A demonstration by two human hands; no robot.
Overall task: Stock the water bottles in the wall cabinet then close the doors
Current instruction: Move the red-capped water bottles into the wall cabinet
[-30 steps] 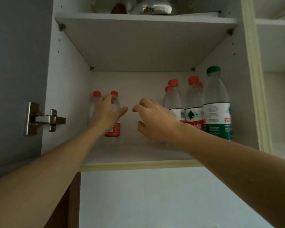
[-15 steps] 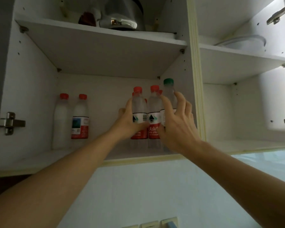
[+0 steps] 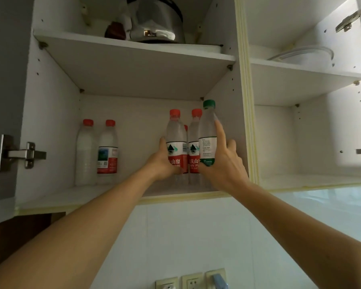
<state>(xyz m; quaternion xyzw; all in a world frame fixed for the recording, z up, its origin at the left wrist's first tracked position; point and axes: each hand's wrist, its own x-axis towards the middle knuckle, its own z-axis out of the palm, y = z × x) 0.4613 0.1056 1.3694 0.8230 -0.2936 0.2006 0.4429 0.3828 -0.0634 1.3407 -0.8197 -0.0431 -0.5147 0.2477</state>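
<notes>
The open wall cabinet's lower shelf (image 3: 50, 202) holds water bottles. Two red-capped bottles (image 3: 107, 151) stand at the back left. At the right stand more red-capped bottles (image 3: 194, 142) and a taller green-capped bottle (image 3: 207, 134). My left hand (image 3: 162, 163) grips the front red-capped bottle (image 3: 176, 140) at its label. My right hand (image 3: 223, 161) grips the green-capped bottle, with the forefinger stretched up its side. A further red cap peeks out behind the front two.
A metal kettle (image 3: 156, 19) and a dark object (image 3: 115, 31) sit on the upper shelf. The right compartment (image 3: 313, 180) has a bare lower shelf and a white bowl (image 3: 308, 57) above. Door hinges (image 3: 21, 153) show at both sides. Wall sockets (image 3: 192, 281) lie below.
One second ago both hands hovered in the shelf's middle gap. They moved right to the bottle group, and both now hold bottles. The view has also shifted right and up.
</notes>
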